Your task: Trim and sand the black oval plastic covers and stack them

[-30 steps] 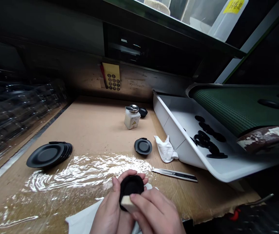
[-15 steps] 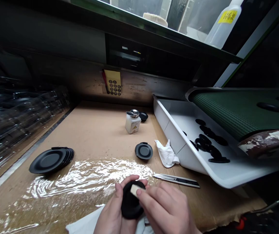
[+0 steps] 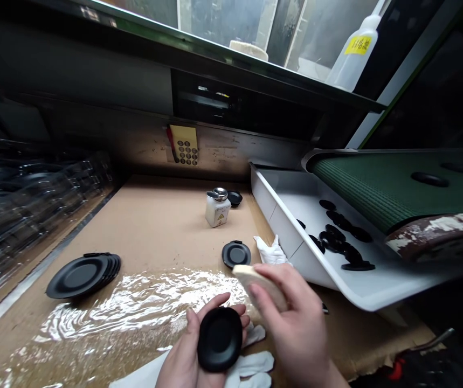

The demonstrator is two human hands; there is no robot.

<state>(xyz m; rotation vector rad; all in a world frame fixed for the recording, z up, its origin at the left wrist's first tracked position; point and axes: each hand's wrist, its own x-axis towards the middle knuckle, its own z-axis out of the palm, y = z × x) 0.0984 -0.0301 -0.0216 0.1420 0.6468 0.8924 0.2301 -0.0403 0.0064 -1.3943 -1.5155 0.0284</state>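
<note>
A black, dished oval part (image 3: 220,340) rests in my left hand (image 3: 182,353), its fingers curled around the edge. My right hand (image 3: 302,318) pinches a thick cream-coloured felt-like pad (image 3: 261,285), held above and to the right of the part and apart from it. Beneath both hands lies a white glove (image 3: 255,364), partly covered. Another black dished part (image 3: 236,254) is on the cardboard just beyond the pad. To the left sits a fanned stack of similar black parts (image 3: 80,277).
A white pump dispenser bottle (image 3: 217,211) stands at mid-table. At right, a white tray (image 3: 296,250) holds several black parts, beside a green conveyor belt (image 3: 377,178). Clear plastic trays (image 3: 33,199) are stacked at left. A white cloth (image 3: 270,250) touches the tray. A squeeze bottle (image 3: 352,59) stands on the shelf.
My right hand has lifted the pad off the black part and moved it up and right. The utility knife is now mostly hidden behind that hand. The view has shifted slightly.
</note>
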